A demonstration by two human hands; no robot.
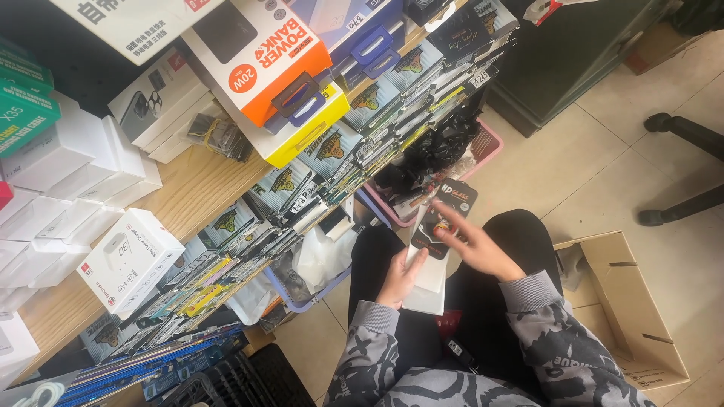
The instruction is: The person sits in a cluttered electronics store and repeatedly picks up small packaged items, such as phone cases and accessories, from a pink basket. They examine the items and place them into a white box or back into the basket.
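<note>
My left hand (400, 277) grips a stack of flat white packs (427, 289) resting on my lap. A flat black pack with red print (443, 218) stands up from the top of that stack. My right hand (477, 245), fingers spread and a little blurred, is at the black pack's lower right edge, touching it or just beside it; I cannot tell which. Both sleeves are grey with a dark pattern, and my legs are in black trousers.
A wooden shelf (192, 188) at left carries white boxes (128, 258) and an orange-and-white box (260, 56). Rows of slim packs (332, 166) hang along its edge. A pink basket (486, 147) sits on the tiled floor, an open cardboard box (630, 313) at right, chair legs (682, 169) beyond.
</note>
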